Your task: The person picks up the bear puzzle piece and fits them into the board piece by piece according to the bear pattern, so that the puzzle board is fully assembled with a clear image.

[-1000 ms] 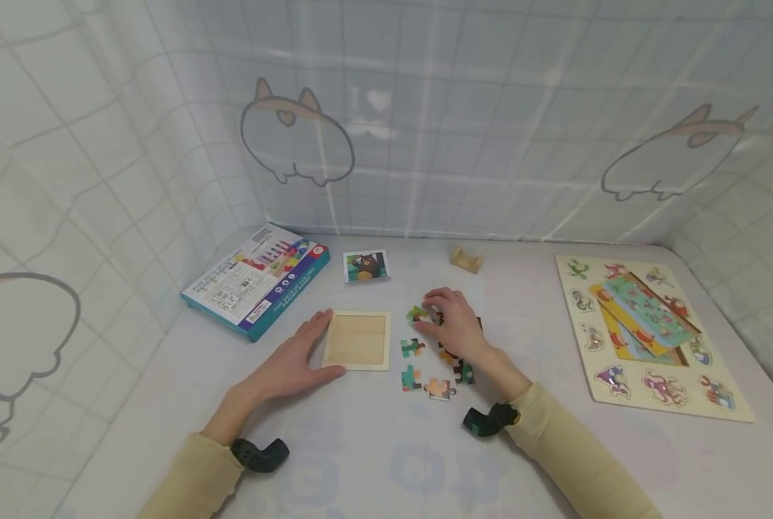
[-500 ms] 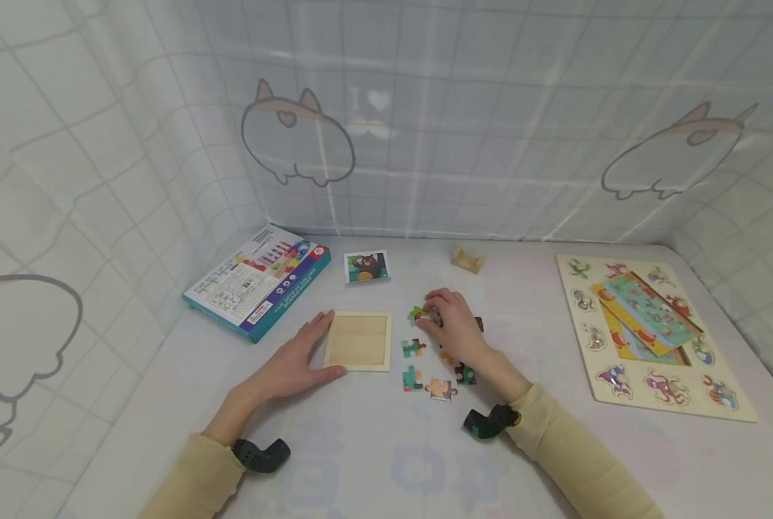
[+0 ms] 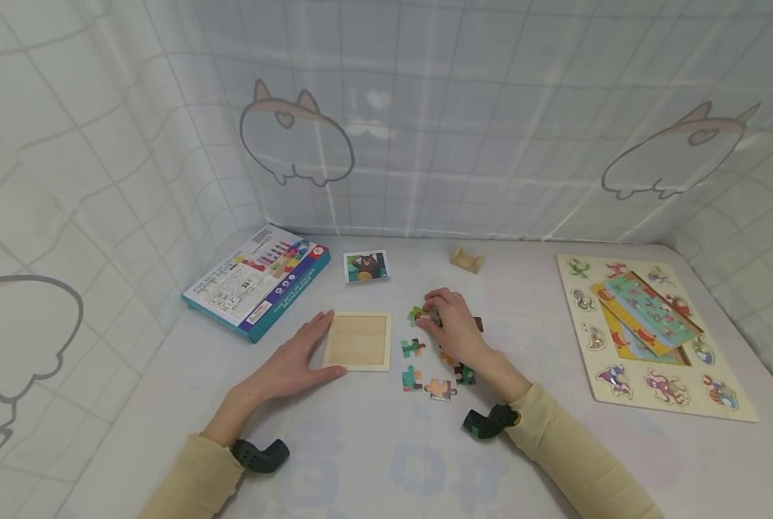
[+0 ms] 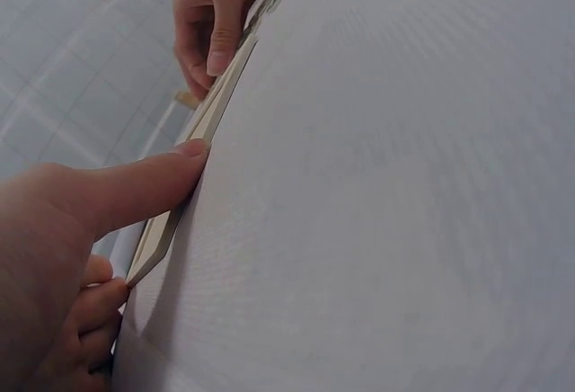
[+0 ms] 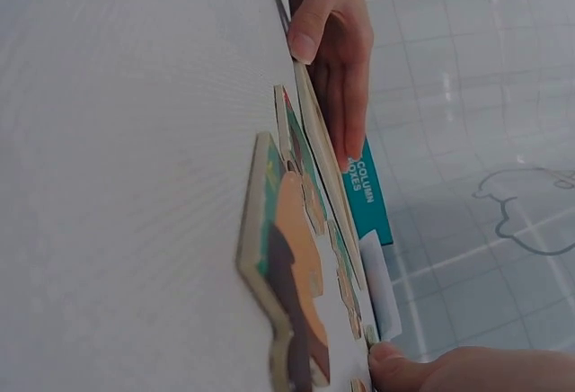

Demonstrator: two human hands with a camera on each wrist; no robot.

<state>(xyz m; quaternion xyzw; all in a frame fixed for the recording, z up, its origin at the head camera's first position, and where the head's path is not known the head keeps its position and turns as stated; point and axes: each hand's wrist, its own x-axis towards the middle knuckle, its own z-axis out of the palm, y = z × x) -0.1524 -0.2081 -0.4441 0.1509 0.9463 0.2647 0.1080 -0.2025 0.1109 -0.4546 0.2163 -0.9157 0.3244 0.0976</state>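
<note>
My left hand (image 3: 295, 357) rests at the left side of a square wooden puzzle tray (image 3: 356, 342). Its fingers lie along the left rim and the thumb touches the front edge, as the left wrist view also shows. Right of the tray, several jigsaw pieces lie in a loose ring, among them a green-and-brown puzzle piece (image 3: 413, 348), a teal one (image 3: 411, 379) and a peach one (image 3: 440, 390). My right hand (image 3: 456, 326) pinches a green-edged puzzle piece (image 3: 416, 314) at the far side of the ring, thumb and fingers around it. The palm hides other pieces.
A picture card with a bear (image 3: 366, 267) lies behind the tray. A teal-sided box (image 3: 256, 281) is at the back left, a small wooden stand (image 3: 467, 259) at the back. At right lies an animal peg board (image 3: 652, 389) with picture cards (image 3: 652, 310) on it.
</note>
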